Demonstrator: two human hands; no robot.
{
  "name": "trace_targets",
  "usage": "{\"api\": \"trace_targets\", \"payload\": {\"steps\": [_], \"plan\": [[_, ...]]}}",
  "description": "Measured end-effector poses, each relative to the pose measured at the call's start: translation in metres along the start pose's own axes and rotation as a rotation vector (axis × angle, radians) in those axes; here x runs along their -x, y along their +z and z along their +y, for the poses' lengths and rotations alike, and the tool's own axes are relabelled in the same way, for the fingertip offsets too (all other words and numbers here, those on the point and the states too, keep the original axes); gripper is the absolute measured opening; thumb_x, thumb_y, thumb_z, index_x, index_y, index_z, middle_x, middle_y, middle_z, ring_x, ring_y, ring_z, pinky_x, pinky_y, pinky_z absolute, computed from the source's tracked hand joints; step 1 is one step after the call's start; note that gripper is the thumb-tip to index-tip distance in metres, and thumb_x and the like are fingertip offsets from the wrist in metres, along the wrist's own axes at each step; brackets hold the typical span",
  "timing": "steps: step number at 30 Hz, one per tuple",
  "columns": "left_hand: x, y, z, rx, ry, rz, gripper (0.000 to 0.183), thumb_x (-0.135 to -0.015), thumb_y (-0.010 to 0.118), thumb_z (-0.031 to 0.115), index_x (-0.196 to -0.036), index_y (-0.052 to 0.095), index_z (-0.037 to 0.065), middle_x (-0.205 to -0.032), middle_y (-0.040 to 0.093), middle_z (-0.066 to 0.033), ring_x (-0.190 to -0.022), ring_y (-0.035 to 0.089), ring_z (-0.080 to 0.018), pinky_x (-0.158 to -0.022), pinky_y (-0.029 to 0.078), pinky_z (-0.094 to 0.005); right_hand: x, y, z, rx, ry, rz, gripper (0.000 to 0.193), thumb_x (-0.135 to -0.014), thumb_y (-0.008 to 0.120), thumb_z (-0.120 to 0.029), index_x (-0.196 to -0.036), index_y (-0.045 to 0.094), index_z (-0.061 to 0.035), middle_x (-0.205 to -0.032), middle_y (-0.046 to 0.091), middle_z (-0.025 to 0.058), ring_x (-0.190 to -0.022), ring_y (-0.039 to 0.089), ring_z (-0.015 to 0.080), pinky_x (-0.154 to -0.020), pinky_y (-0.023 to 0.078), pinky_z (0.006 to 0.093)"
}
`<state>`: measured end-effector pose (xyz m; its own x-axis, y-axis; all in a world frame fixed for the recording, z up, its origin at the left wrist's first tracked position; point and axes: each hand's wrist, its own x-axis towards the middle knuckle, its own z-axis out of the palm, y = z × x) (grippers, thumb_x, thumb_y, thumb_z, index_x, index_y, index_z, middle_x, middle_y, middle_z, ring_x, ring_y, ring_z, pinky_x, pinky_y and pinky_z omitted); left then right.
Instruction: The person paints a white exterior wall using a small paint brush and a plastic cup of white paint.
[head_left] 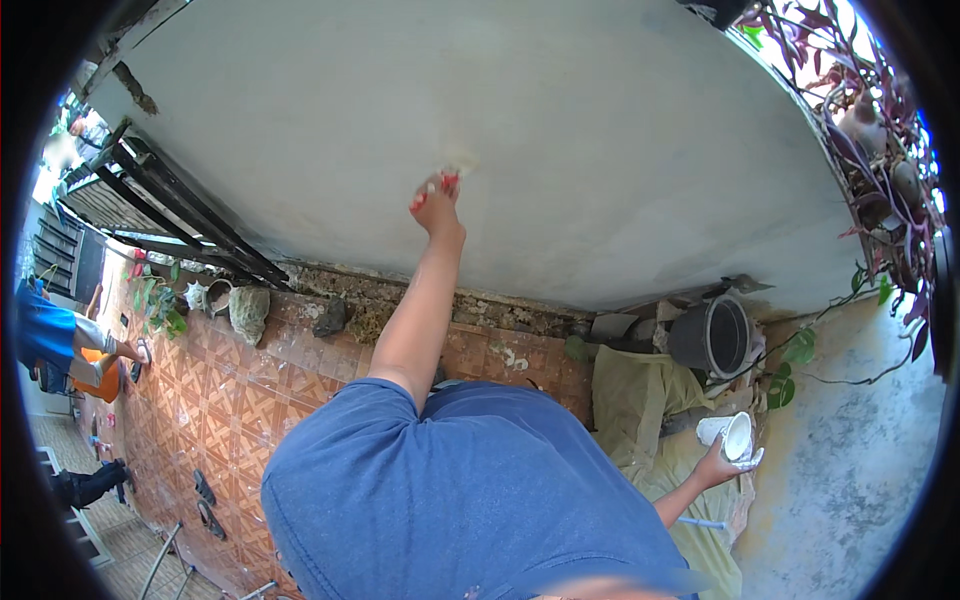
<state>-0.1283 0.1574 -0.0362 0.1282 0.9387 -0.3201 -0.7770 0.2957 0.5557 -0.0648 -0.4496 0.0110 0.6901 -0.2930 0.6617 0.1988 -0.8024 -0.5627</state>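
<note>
Bright, even daylight with soft shadows; sky glare blows out the far right, fisheye edges bend and blur slightly.

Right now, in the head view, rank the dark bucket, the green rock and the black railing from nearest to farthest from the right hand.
1. Dark bucket, just above the right hand, by the wall.
2. Green rock, far left on the tiled floor.
3. Black railing, farther left, upper corner.
</note>
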Motion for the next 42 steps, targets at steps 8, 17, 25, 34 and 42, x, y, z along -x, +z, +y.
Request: {"api": "trace_targets", "payload": {"steps": [8, 17, 25, 34, 42], "plan": [[0.057, 0.073, 0.098, 0.022, 0.197, -0.197, 0.011, -0.088, 0.05, 0.006, -0.09, 0.058, 0.0, -0.086, 0.064, -0.0108, -0.082, 0.065, -0.0216, -0.074, 0.053, -0.0298, -0.005, 0.022, -0.024, 0.001, -0.047, 0.035, 0.091, -0.061, 0.082, -0.011, -0.136, 0.03, -0.0054, -0.12, 0.053, 0.0166, -0.109, 0.053, 0.0343, -0.095, 0.042, 0.0448], [0.01, 0.006, -0.028, -0.151, -0.035, 0.021, 0.01, -0.093, 0.045, 0.007, -0.091, 0.051, -0.001, -0.095, 0.062, -0.0158, -0.085, 0.065, -0.0252, -0.075, 0.056, -0.0339, -0.007, 0.049, -0.049, -0.102, -0.061, 0.009, 0.089, -0.063, 0.081, -0.009, -0.136, 0.03, -0.0062, -0.12, 0.055, 0.0166, -0.11, 0.055, 0.0332, -0.093, 0.044, 0.0438], [0.06, 0.045, 0.056, -0.126, 0.295, -0.289, 0.017, -0.09, 0.05, 0.007, -0.103, 0.054, -0.003, -0.095, 0.064, -0.0137, -0.088, 0.065, -0.0252, -0.081, 0.054, -0.035, -0.001, 0.034, -0.034, -0.158, -0.059, 0.002, 0.09, -0.062, 0.078, -0.004, -0.137, 0.028, -0.0037, -0.121, 0.051, 0.0167, -0.112, 0.052, 0.0325, -0.097, 0.04, 0.0439], [-0.019, 0.007, -0.012, 0.044, 0.043, 0.014, 0.008, -0.084, 0.057, 0.004, -0.08, 0.051, 0.003, -0.084, 0.063, -0.0115, -0.073, 0.065, -0.0223, -0.072, 0.057, -0.0355, -0.002, 0.029, -0.035, -0.126, -0.031, -0.055, 0.092, -0.061, 0.077, -0.003, -0.139, 0.027, -0.0069, -0.125, 0.049, 0.0175, -0.115, 0.049, 0.0338, -0.099, 0.037, 0.0441], [0.077, 0.104, 0.122, 0.157, 0.362, -0.301, 0.016, -0.09, 0.046, 0.007, -0.103, 0.053, 0.0, -0.096, 0.064, -0.0123, -0.089, 0.065, -0.0219, -0.081, 0.053, -0.0297, 0.0, 0.035, -0.02, -0.122, -0.024, -0.035, 0.092, -0.062, 0.076, -0.002, -0.139, 0.027, -0.007, -0.125, 0.049, 0.0172, -0.116, 0.049, 0.0335, -0.1, 0.037, 0.0445]]}}
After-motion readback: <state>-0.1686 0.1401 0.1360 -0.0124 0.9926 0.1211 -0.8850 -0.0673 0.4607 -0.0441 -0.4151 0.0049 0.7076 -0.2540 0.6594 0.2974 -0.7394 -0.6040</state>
